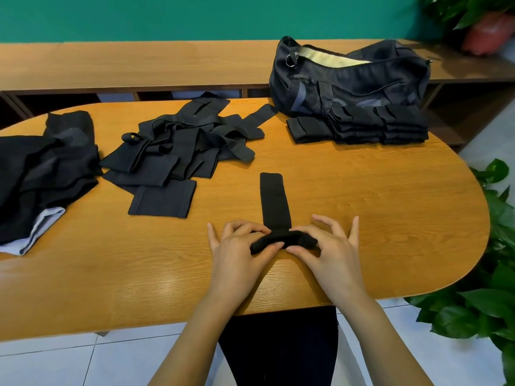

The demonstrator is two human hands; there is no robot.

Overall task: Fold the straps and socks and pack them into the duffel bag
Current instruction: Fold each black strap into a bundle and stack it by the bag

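A long black strap lies on the wooden table, running away from me, with its near end rolled up. My left hand pinches the left side of the roll between thumb and fingers. My right hand pinches the right side, its outer fingers spread. A loose heap of black straps lies at the middle left. A row of folded black pieces sits in front of the dark duffel bag, which is unzipped at the back right.
A pile of dark socks or cloth with a pale lining lies at the table's left. A wooden bench runs behind the table under a green wall. Potted plants stand at the right.
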